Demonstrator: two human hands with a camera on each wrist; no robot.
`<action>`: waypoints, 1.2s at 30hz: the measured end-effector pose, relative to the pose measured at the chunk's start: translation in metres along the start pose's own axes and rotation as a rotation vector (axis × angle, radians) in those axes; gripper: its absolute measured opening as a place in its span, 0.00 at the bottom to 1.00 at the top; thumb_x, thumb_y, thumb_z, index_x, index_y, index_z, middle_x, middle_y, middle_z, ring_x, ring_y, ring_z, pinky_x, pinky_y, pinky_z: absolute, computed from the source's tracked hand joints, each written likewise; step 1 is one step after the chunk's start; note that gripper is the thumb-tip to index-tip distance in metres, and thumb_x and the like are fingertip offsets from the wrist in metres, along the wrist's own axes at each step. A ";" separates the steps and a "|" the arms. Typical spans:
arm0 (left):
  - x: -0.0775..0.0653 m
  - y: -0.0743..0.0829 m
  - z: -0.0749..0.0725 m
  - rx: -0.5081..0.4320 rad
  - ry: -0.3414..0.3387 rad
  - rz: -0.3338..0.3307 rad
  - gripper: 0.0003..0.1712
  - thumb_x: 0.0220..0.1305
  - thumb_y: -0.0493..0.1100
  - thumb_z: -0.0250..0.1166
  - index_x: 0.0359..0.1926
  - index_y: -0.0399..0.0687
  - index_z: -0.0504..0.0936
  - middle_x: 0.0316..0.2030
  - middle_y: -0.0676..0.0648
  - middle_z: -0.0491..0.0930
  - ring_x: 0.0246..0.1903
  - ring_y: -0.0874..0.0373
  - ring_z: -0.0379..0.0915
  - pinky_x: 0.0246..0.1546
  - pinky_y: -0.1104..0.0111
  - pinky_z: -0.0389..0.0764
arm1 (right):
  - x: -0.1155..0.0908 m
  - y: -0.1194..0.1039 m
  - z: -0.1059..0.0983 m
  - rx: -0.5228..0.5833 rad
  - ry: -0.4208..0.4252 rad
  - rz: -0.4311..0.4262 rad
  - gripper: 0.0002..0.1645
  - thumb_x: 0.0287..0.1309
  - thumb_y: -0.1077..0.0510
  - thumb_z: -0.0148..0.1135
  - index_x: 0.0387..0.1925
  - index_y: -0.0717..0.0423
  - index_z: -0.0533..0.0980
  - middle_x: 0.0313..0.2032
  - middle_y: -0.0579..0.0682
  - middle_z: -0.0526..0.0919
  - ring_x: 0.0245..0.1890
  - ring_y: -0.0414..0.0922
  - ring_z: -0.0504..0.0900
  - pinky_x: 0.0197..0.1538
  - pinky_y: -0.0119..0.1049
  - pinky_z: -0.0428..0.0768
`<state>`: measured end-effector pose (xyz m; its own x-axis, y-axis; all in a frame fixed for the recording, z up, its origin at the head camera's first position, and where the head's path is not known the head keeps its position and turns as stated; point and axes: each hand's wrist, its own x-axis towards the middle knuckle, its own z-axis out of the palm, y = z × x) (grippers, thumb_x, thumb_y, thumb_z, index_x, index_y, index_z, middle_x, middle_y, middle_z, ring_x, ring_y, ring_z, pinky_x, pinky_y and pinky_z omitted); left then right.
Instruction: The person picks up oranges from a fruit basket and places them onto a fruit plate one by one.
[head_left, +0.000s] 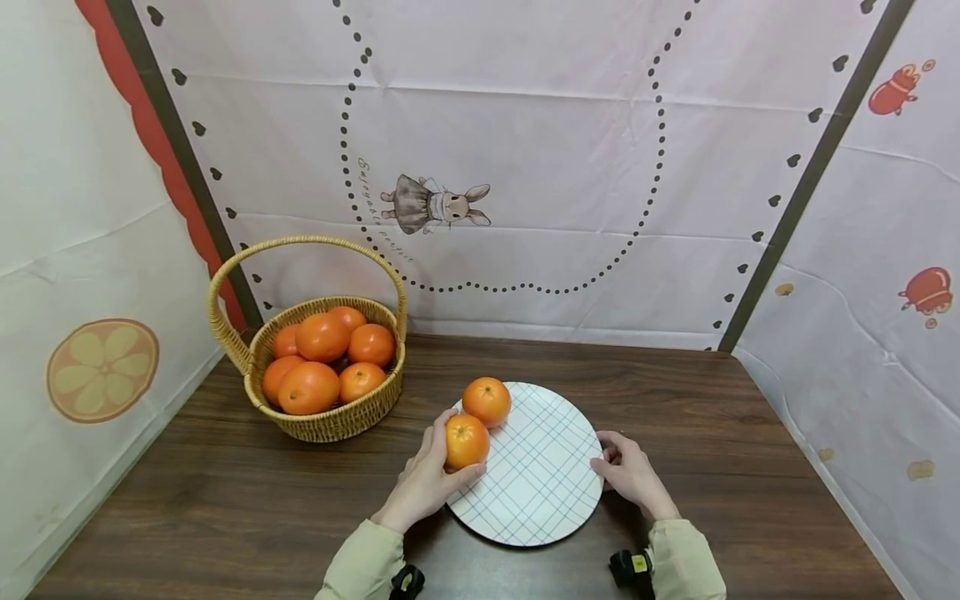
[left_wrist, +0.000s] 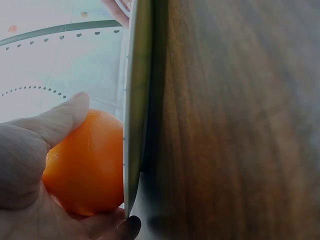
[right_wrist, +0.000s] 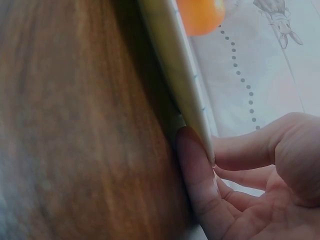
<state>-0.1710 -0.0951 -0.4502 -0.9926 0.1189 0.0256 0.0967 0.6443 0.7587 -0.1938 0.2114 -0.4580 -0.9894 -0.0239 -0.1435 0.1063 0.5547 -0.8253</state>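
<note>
In the head view a round white plate [head_left: 536, 475] with a blue checked pattern lies on the table, two oranges at its left side. My left hand [head_left: 427, 479] curls its thumb and fingers around the nearer orange [head_left: 467, 441], which the left wrist view shows against the plate's top. Just behind it sits the other orange [head_left: 487, 402], near the plate's rim. At the right rim my right hand [head_left: 630, 475] pinches the plate's edge. The right wrist view shows its thumb on top and a finger [right_wrist: 195, 170] beneath the rim.
A wicker basket [head_left: 326, 425] with a tall arched handle stands at the back left, holding several oranges [head_left: 322, 337]. The dark wooden table [head_left: 720, 433] meets printed cloth walls at the back and sides.
</note>
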 end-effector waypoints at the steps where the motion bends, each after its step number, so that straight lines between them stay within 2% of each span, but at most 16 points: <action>1: 0.000 0.001 0.000 0.012 0.004 -0.001 0.52 0.60 0.57 0.72 0.76 0.51 0.52 0.67 0.38 0.66 0.53 0.38 0.75 0.49 0.38 0.71 | 0.000 0.000 0.000 0.000 -0.001 0.000 0.26 0.64 0.67 0.59 0.63 0.68 0.70 0.33 0.53 0.72 0.29 0.44 0.73 0.31 0.37 0.81; 19: 0.001 0.001 -0.001 0.045 0.004 -0.026 0.52 0.60 0.59 0.71 0.76 0.52 0.53 0.66 0.38 0.67 0.51 0.37 0.75 0.49 0.39 0.71 | 0.001 0.001 -0.001 0.000 -0.005 -0.010 0.26 0.64 0.67 0.59 0.63 0.69 0.70 0.33 0.53 0.73 0.29 0.44 0.73 0.31 0.38 0.82; 36: 0.001 0.001 -0.001 0.049 0.009 -0.006 0.52 0.59 0.58 0.72 0.76 0.51 0.54 0.65 0.37 0.68 0.53 0.41 0.75 0.52 0.40 0.70 | 0.000 0.001 -0.001 -0.001 -0.004 -0.006 0.26 0.64 0.67 0.59 0.63 0.70 0.70 0.34 0.54 0.73 0.29 0.44 0.73 0.31 0.39 0.81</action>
<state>-0.1719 -0.0950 -0.4487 -0.9938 0.1081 0.0277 0.0944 0.6815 0.7257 -0.1941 0.2125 -0.4585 -0.9896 -0.0300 -0.1409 0.1007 0.5554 -0.8255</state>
